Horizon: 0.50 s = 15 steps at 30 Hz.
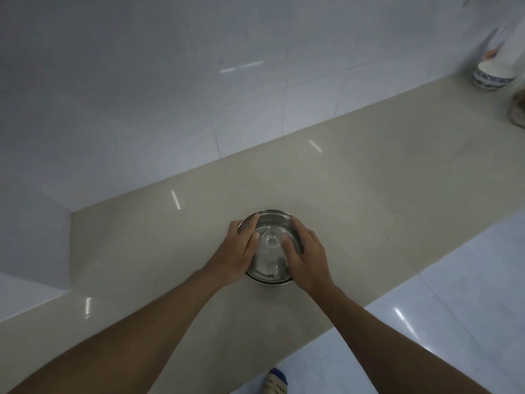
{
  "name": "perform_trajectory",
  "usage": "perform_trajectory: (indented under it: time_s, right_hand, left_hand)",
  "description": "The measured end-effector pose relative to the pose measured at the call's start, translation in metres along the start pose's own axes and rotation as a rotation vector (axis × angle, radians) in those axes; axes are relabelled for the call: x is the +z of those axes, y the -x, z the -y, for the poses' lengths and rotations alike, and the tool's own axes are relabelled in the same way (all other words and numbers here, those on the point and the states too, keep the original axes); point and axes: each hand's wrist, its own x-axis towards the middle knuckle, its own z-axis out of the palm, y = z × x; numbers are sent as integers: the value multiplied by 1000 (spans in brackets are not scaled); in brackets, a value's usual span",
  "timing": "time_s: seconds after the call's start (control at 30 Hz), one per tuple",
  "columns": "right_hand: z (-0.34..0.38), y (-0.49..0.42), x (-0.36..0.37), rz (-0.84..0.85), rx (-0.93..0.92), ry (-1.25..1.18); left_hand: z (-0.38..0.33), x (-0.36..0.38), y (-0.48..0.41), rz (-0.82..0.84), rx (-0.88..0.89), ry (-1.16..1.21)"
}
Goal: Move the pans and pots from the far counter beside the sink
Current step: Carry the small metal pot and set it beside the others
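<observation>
Both hands are on a small steel pot [269, 245] with a glass lid, which sits on the beige counter [369, 177] straight ahead of the person. The left hand [238, 250] cups the pot's left side, fingers curled round the rim and the thumb lying across the lid; the right hand [305, 258] mirrors it on the right side, fingers spread over the lid's edge and wall. Neither hand is clenched, and both press inward against the pot, so this looks like the moment of taking hold or setting down. From one view I cannot tell which, since the pot appears to rest flat on the counter. If it is a pick-up, the next move calls for an even squeeze from both sides and a level lift, with a thumb kept on the lid so that it does not slide. The counter close around the hands is bare, so nothing blocks a lift. Far off to the right of the right hand stands a blue-and-white bowl [493, 78] by the tiled wall [142, 95], well apart from the pot. No sink shows in this view.
</observation>
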Motion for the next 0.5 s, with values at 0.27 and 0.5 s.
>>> perform_trajectory:
  time_s: [0.27,0.5]
  right_hand:
    - [85,4,65,202,-157,-25]
    - [183,58,160,355,-302,-100]
  left_hand:
    - [40,-93,74,-159,-89,0]
    - [93,-184,186,-377,-136,-27]
